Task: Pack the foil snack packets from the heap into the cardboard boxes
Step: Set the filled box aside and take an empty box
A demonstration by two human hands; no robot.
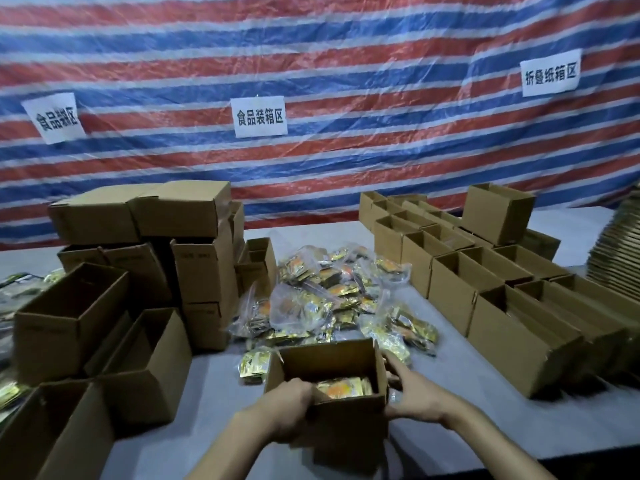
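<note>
Striped tarpaulin backs the grey table. Left of my grip stand stacked boxes. My left hand curls over the near-left rim of the cardboard box. Gold-and-orange foil packets lie low inside, so filling seems unfinished. Next, one hand must reach the heap just beyond. My right hand presses flat against the right wall. Empty boxes wait rightward.

Both forearms extend forward. Left hand curls over the box rim; right hand presses flat against its side.
</note>
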